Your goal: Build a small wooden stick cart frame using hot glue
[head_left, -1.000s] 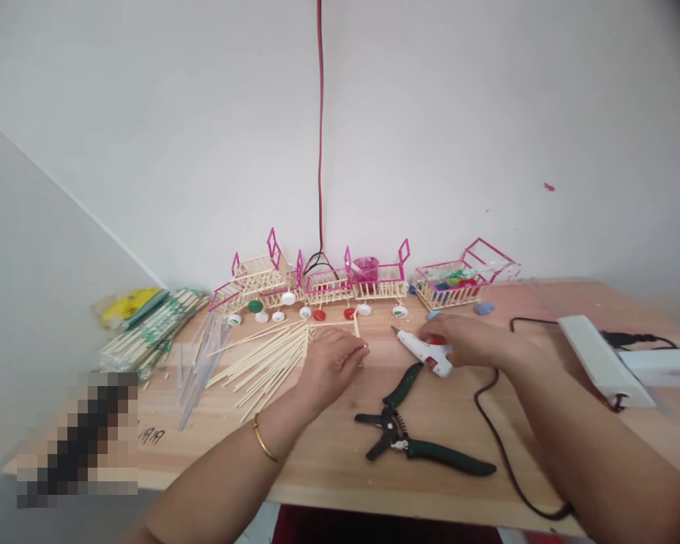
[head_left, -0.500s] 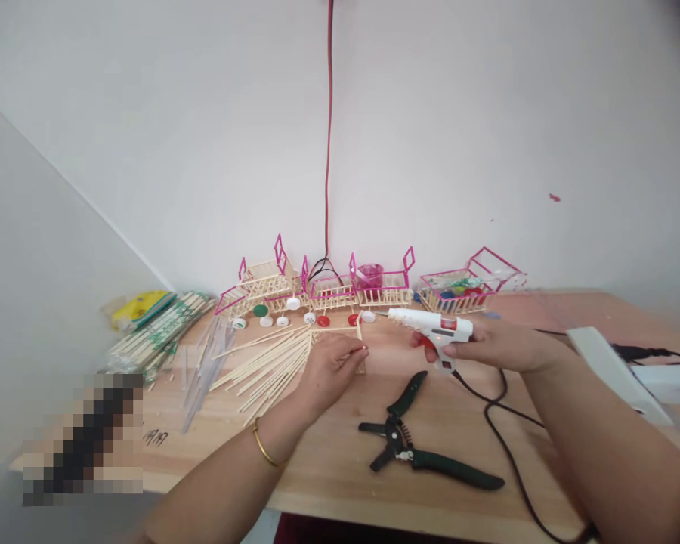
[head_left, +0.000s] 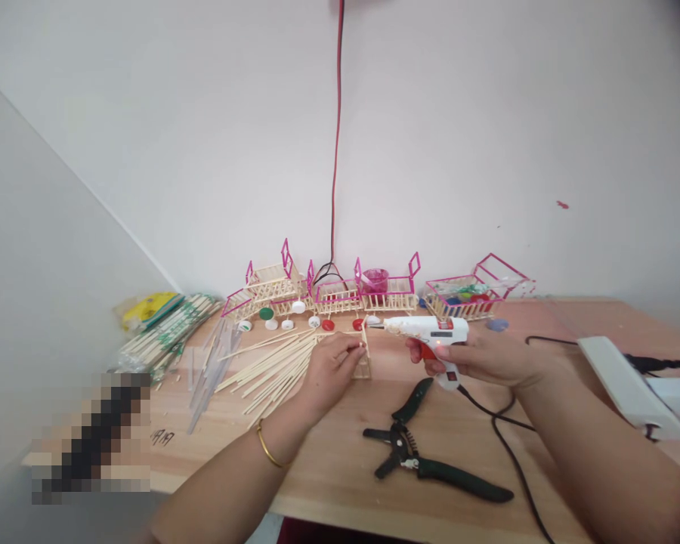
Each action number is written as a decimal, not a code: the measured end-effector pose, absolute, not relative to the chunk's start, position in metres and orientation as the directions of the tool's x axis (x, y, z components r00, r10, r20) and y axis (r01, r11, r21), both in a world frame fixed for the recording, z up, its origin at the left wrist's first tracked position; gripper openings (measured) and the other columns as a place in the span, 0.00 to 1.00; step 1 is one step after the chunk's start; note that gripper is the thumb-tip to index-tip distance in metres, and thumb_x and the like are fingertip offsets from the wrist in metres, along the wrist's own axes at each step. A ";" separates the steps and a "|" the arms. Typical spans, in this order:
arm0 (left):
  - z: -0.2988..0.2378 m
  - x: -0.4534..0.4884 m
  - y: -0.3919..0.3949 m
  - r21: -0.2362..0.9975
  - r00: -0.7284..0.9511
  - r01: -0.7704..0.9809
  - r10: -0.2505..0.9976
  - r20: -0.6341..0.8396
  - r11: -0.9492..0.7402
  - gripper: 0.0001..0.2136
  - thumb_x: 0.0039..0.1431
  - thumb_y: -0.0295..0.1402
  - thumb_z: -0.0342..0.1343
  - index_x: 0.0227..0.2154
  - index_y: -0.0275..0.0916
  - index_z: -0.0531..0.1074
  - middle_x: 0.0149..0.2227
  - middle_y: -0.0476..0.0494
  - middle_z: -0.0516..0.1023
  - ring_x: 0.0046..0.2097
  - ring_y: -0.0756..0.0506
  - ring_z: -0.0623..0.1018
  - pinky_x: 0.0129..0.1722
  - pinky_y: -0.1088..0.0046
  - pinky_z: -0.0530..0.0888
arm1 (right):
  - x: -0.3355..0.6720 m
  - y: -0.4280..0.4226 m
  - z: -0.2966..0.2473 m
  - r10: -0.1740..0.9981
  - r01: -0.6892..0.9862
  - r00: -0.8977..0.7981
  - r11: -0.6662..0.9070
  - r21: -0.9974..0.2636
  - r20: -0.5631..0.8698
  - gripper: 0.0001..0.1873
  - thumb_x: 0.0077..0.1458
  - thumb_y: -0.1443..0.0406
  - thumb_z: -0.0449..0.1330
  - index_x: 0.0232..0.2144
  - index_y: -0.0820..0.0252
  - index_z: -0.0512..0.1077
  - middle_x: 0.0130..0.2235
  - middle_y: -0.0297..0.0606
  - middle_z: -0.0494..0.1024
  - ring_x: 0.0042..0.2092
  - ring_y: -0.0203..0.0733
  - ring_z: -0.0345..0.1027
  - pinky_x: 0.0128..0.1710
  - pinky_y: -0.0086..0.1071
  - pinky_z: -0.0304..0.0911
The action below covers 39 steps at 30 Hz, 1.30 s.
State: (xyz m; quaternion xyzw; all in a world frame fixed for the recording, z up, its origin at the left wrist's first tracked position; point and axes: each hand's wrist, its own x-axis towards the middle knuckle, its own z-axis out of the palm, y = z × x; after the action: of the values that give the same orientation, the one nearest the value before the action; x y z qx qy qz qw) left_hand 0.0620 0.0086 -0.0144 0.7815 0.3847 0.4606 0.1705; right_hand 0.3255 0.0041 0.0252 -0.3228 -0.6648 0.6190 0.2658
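My right hand [head_left: 490, 361] is wrapped round a white hot glue gun [head_left: 425, 329], with fingers at its red trigger. The gun's nozzle points left, close to the corner of a small frame of thin wooden sticks [head_left: 363, 370] on the table. Over that frame, my left hand [head_left: 332, 370] is closed in a pinch on a thin wooden stick [head_left: 362, 345], of which only a pale end shows at the fingertips. The hand hides much of the frame. Loose wooden sticks [head_left: 277, 370] fan out to its left.
Green-handled cutters [head_left: 400, 446] lie open in front. Several small stick carts [head_left: 337, 297] with pink rims and bottle-cap wheels line the wall. Clear glue sticks [head_left: 209, 378] and packaged sticks [head_left: 170, 329] lie left. The gun's cable [head_left: 510, 446] runs right, near a white power strip [head_left: 629, 385].
The view has shifted slightly, moving the scene right and down. The glue gun has moved a little left relative to the table, its nozzle closer to the frame. My left hand keeps its pinch.
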 end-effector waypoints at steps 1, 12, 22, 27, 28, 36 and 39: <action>-0.014 0.062 0.008 0.643 0.268 0.437 0.773 0.575 -0.629 0.07 0.60 0.33 0.53 0.34 0.38 0.76 0.33 0.44 0.79 0.36 0.48 0.77 0.37 0.72 0.71 | 0.326 0.004 0.025 0.766 0.139 -0.641 0.055 -0.989 -0.048 0.23 0.54 0.51 0.58 0.43 0.63 0.69 0.35 0.41 0.72 0.33 0.38 0.64 0.29 0.30 0.60; -0.011 0.061 0.009 0.786 0.127 0.338 0.853 0.507 -0.517 0.07 0.59 0.33 0.52 0.35 0.38 0.75 0.33 0.45 0.79 0.36 0.48 0.77 0.39 0.73 0.72 | 0.318 0.005 0.049 0.918 0.559 -0.393 0.192 -0.806 -0.054 0.24 0.53 0.46 0.54 0.38 0.60 0.74 0.34 0.40 0.78 0.34 0.41 0.69 0.33 0.31 0.64; -0.014 0.063 0.005 0.787 0.118 0.338 0.852 0.509 -0.517 0.08 0.59 0.34 0.54 0.38 0.39 0.74 0.36 0.44 0.78 0.38 0.48 0.77 0.41 0.72 0.72 | 0.323 -0.009 -0.018 0.945 0.365 -0.326 0.099 -0.926 -0.027 0.24 0.51 0.45 0.56 0.33 0.60 0.71 0.28 0.36 0.72 0.29 0.39 0.65 0.26 0.31 0.61; -0.018 0.065 0.006 0.813 0.091 0.324 0.871 0.483 -0.485 0.08 0.57 0.34 0.56 0.39 0.39 0.74 0.36 0.45 0.78 0.38 0.48 0.76 0.42 0.72 0.72 | 0.318 -0.011 -0.022 0.939 0.377 -0.330 0.036 -0.925 -0.099 0.24 0.44 0.48 0.63 0.35 0.60 0.73 0.33 0.39 0.77 0.35 0.45 0.70 0.33 0.36 0.66; -0.019 0.065 0.007 0.823 0.078 0.313 0.877 0.475 -0.474 0.09 0.57 0.34 0.57 0.40 0.39 0.73 0.36 0.45 0.77 0.38 0.49 0.76 0.42 0.73 0.72 | 0.318 -0.011 -0.021 0.943 0.372 -0.317 0.028 -0.928 -0.099 0.24 0.43 0.48 0.64 0.36 0.59 0.74 0.34 0.39 0.78 0.36 0.46 0.70 0.34 0.36 0.67; -0.020 0.064 0.008 0.871 0.076 0.277 0.913 0.401 -0.405 0.09 0.57 0.37 0.56 0.35 0.38 0.74 0.31 0.46 0.77 0.35 0.49 0.76 0.39 0.73 0.72 | 0.312 -0.013 -0.017 0.955 0.348 -0.292 0.062 -0.935 -0.045 0.24 0.43 0.51 0.65 0.41 0.56 0.77 0.39 0.39 0.81 0.42 0.51 0.72 0.40 0.38 0.69; -0.019 0.065 0.006 0.872 0.073 0.276 0.913 0.401 -0.404 0.09 0.58 0.38 0.55 0.35 0.38 0.74 0.30 0.47 0.77 0.34 0.49 0.76 0.39 0.73 0.72 | 0.308 -0.014 -0.014 0.947 0.326 -0.317 0.062 -0.943 -0.047 0.25 0.44 0.52 0.65 0.45 0.54 0.76 0.42 0.38 0.80 0.47 0.54 0.71 0.46 0.42 0.68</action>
State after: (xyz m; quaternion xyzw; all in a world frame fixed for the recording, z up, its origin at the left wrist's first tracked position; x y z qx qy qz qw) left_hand 0.0649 0.0065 -0.0186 0.6630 0.4485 0.5124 0.3109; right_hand 0.3080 -0.0140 -0.0136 -0.4871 -0.6535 0.4811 0.3228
